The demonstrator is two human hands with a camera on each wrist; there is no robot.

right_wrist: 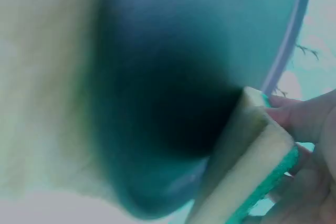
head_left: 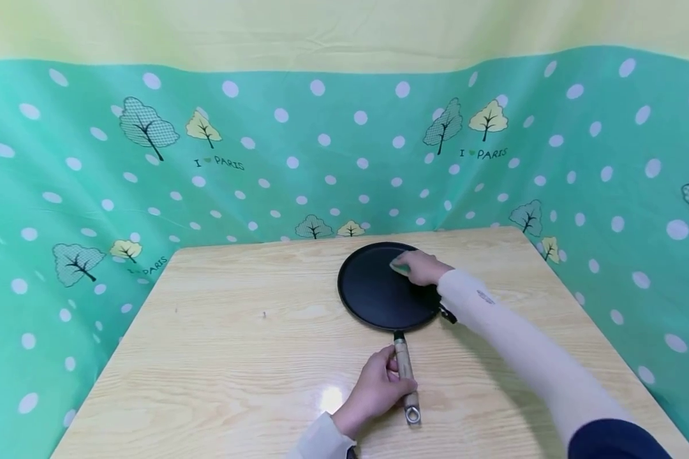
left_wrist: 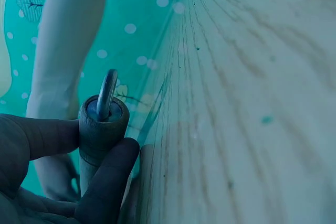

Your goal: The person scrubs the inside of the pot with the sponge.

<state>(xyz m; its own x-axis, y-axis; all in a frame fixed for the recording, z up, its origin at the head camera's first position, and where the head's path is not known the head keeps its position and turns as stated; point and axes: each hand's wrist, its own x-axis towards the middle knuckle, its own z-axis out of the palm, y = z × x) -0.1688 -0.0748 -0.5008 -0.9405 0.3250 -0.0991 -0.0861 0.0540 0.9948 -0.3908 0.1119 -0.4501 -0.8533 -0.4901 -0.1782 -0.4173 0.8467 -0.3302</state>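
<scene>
A flat round black pan (head_left: pixel 373 293) lies on the wooden table, its handle (head_left: pixel 404 363) pointing toward me. My left hand (head_left: pixel 379 386) grips that handle, thumb on one side and fingers on the other; the metal hanging ring (left_wrist: pixel 107 95) sticks out past them in the left wrist view. Over the upper right of the pan, my right hand (head_left: pixel 422 266) holds a sponge (head_left: pixel 400 266) against the black surface. In the right wrist view the sponge (right_wrist: pixel 252 166) shows a pale foam body and a green scouring side, pinched between thumb and fingers.
The light wooden table (head_left: pixel 218 331) reaches back to a green dotted curtain (head_left: pixel 298 159) that hangs behind it and along both sides. My right forearm (head_left: pixel 511 344) stretches across the right part of the table.
</scene>
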